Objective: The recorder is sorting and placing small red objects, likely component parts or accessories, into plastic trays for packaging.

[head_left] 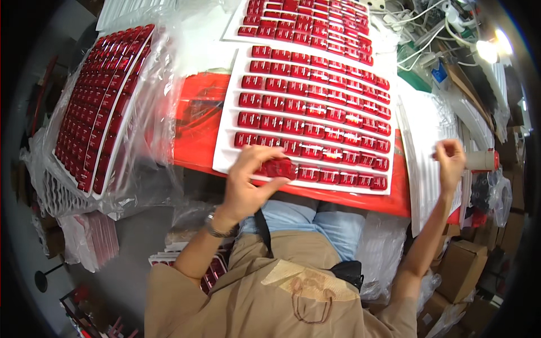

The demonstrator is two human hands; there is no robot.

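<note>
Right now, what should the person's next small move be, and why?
Probably bring the right hand in toward the red container. The left hand grips that container at the nearest row of the white tray, while the right hand is off to the right, near the white cylinder. It looks pinched; whether it holds anything is unclear.

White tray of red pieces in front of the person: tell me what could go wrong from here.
The glossy red piece at the left hand's fingertips might slip and fall, being close to the front edge of the red-covered table.
The fingers could knock neighbouring pieces in the front row.
The tray sits near that edge, so a bump might shift it.
</note>
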